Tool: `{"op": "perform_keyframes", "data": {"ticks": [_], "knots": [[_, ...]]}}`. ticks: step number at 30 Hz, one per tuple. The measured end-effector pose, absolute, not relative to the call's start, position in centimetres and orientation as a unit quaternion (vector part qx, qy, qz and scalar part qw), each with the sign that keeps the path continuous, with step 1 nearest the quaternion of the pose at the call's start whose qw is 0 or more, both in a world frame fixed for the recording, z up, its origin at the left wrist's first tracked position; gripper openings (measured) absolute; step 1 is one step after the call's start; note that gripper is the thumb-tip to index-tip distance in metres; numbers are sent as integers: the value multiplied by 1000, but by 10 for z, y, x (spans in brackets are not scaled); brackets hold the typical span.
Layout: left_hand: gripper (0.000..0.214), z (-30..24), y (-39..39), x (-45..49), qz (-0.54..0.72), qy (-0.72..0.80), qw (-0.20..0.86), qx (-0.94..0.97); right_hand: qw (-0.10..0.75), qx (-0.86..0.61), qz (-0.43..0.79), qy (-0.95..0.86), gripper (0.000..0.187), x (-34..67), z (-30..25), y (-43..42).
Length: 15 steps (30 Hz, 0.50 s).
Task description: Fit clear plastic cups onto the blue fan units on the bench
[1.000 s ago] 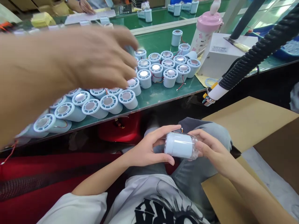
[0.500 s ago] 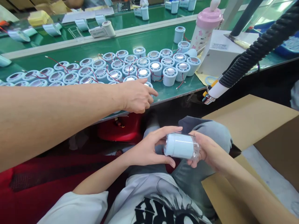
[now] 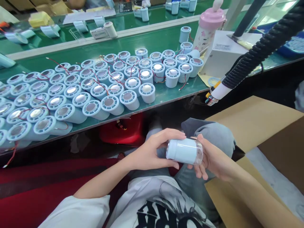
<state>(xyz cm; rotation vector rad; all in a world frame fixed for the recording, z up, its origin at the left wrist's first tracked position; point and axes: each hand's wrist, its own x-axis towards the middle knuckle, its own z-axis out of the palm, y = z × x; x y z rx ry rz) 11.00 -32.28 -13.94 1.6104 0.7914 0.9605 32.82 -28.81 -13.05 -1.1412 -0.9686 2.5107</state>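
Observation:
Low in front of my lap, a light-blue plastic cylinder (image 3: 182, 150) lies on its side between my two hands. Clear plastic film (image 3: 199, 153) wraps it and sticks out past its right end. My left hand (image 3: 150, 150) closes around the left end, thumb below and fingers above. At the film end, my right hand (image 3: 213, 158) has its thumb on top and its fingers behind and below, partly hidden. On the green bench, many similar light-blue cylinders (image 3: 147, 91) stand in rows, with round silver discs on top and thin red wires trailing from several.
A black corrugated hose with a white nozzle (image 3: 219, 93) hangs at the right, in front of a white box-shaped stand (image 3: 220, 57). Beside that stand is a pink-lidded bottle (image 3: 210, 25). An open cardboard box (image 3: 256, 120) sits to my right, and a red seat (image 3: 121, 131) is under the bench.
Another person's arm, which reached over the bench from the left, has gone out of view. My right hand's lower fingers have loosened and spread; the cylinder stays nearly in place.

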Motion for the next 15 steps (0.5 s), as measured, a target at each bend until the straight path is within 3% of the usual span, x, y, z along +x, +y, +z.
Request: {"op": "perform_keyframes", "data": {"ticks": [5, 9, 10, 12, 15], "knots": [[63, -130, -329, 113, 381, 367, 571, 627, 117, -401, 825, -382, 65, 332, -135, -291], [56, -121, -331, 116, 367, 411, 629, 549, 302, -398, 576, -648, 24, 341, -143, -289], [54, -120, -331, 116, 365, 417, 638, 535, 333, -354, 490, -724, 28, 343, -145, -288], [53, -120, -331, 116, 358, 422, 654, 515, 336, -239, 367, -834, 54, 345, -147, -285], [57, -122, -329, 114, 331, 427, 668, 512, 292, -178, 360, -868, 62, 347, -146, -283]]}}
